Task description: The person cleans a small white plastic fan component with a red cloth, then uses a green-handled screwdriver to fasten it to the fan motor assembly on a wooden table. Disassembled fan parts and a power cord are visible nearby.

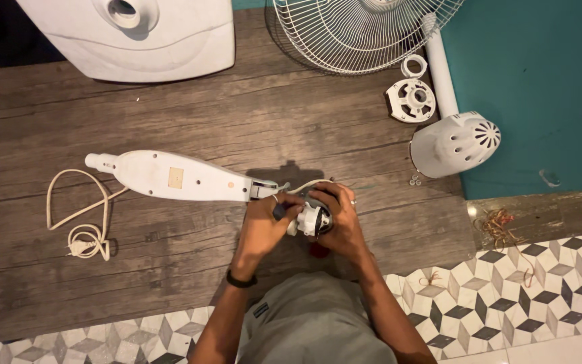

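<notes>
Fan motor [312, 219] held over the wooden table [190, 114]

The motor is a small round unit, white in front and dark behind, tilted on its side between both hands. It sits at the end of a long white fan neck [176, 176], which lies flat, its cream cord [79, 216] looped loosely to the left.

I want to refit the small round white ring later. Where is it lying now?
In the head view, the small white ring lies on the wooden board at upper right, between the wire fan guard and the white slotted hub piece, beside the white tube.
</notes>
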